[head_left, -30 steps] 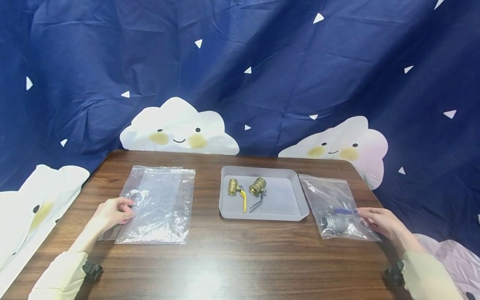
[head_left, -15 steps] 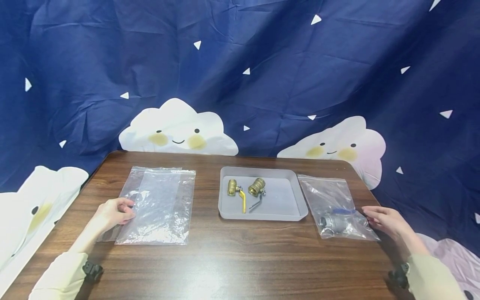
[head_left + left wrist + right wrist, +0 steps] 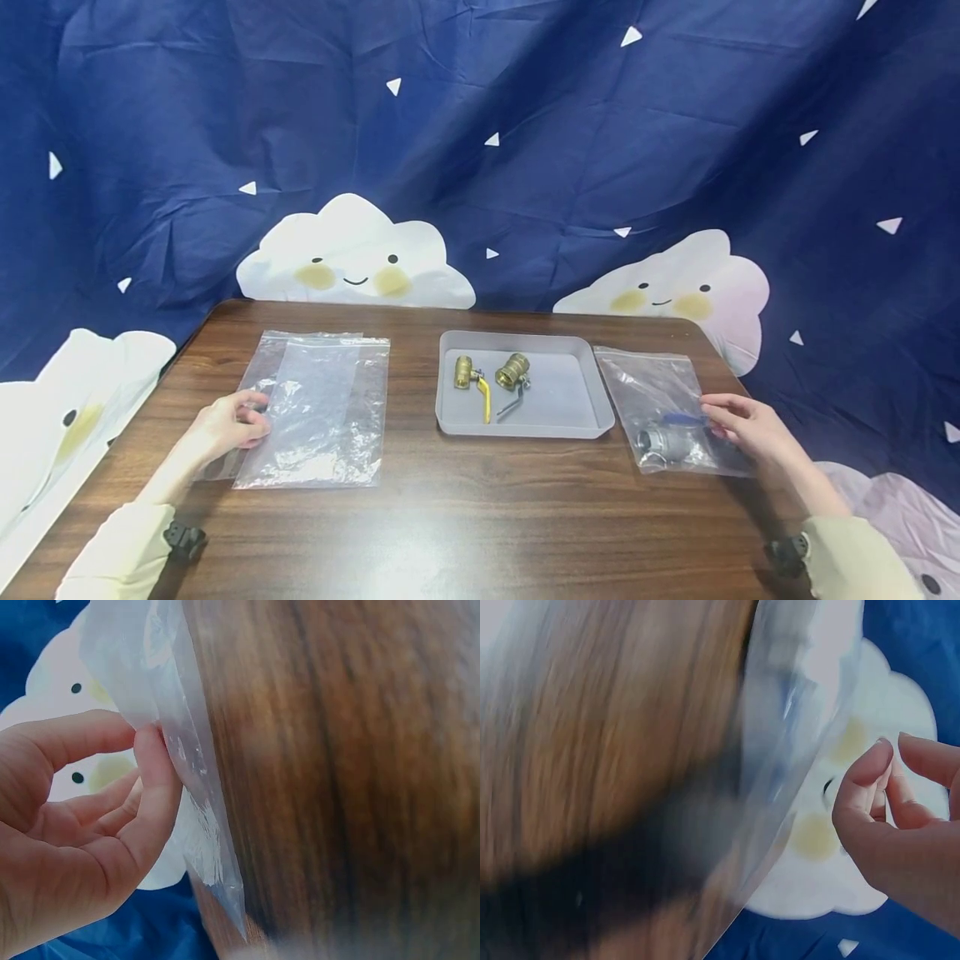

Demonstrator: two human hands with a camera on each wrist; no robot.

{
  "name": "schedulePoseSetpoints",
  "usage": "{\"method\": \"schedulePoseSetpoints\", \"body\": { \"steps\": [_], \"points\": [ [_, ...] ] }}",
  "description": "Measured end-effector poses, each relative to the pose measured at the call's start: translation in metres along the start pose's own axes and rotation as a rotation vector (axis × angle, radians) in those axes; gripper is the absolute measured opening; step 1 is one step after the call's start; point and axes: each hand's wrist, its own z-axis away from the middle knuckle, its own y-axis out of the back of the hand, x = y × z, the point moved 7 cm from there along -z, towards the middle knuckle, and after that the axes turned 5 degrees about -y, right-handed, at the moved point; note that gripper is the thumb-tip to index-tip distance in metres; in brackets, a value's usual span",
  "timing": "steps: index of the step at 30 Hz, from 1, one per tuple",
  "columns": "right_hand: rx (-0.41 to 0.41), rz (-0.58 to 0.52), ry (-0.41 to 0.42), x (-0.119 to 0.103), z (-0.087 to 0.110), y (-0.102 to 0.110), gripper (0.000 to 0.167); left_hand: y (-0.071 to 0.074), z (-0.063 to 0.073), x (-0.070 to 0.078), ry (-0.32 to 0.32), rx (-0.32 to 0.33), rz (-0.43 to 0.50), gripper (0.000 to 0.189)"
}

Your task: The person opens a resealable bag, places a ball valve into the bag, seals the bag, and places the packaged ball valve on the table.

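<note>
My left hand (image 3: 228, 423) is at the left edge of overlapping clear zip bags (image 3: 322, 417). In the left wrist view its thumb and index finger pinch the edge of a bag (image 3: 199, 765). At the right, my right hand (image 3: 750, 425) hovers over the side of another zip bag (image 3: 652, 379). Inside that bag lies a silvery ball valve (image 3: 667, 442) with a blue lever (image 3: 684, 419). The right wrist view shows a gap between thumb and index finger, with nothing held.
Between the bags stands a shallow grey tray (image 3: 570, 396). It holds a brass ball valve with a yellow lever (image 3: 484, 400) and a larger brass valve (image 3: 513, 371) with a grey lever. The wooden table (image 3: 480, 517) ends at a blue cloud-print curtain (image 3: 525, 125).
My right hand first drew back to the right from the bagged valve, then came left and slightly up over the bag. My left hand stays nearly still. The tray and its valves stay put.
</note>
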Motion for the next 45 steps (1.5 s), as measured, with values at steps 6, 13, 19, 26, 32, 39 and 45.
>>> {"method": "schedulePoseSetpoints", "body": {
  "steps": [6,13,19,26,32,39,45],
  "points": [
    [-0.057,-0.038,0.087,-0.028,0.007,-0.030,0.018,-0.002,0.003,0.001,-0.025,-0.020,0.026,0.054],
    [-0.135,-0.019,0.105,-0.057,0.017,-0.068,0.038,-0.005,0.005,0.005,-0.011,-0.043,0.033,0.057],
    [-0.226,-0.049,0.154,-0.079,0.025,-0.102,0.040,-0.010,0.004,0.007,0.014,-0.074,0.079,0.054],
    [-0.376,-0.090,0.182,-0.098,0.036,-0.150,0.041,-0.012,0.004,0.010,0.009,-0.088,0.123,0.044],
    [-0.495,-0.120,0.197,-0.114,0.043,-0.193,0.041,-0.014,0.006,0.014,-0.013,-0.110,0.152,0.037],
    [-0.603,-0.177,0.189,-0.133,0.048,-0.240,0.038,-0.017,0.006,0.015,-0.002,-0.113,0.168,0.032],
    [-0.681,-0.193,0.175,-0.149,0.053,-0.277,0.039,-0.021,0.009,0.015,0.034,-0.100,0.205,0.027]
  ]
}}
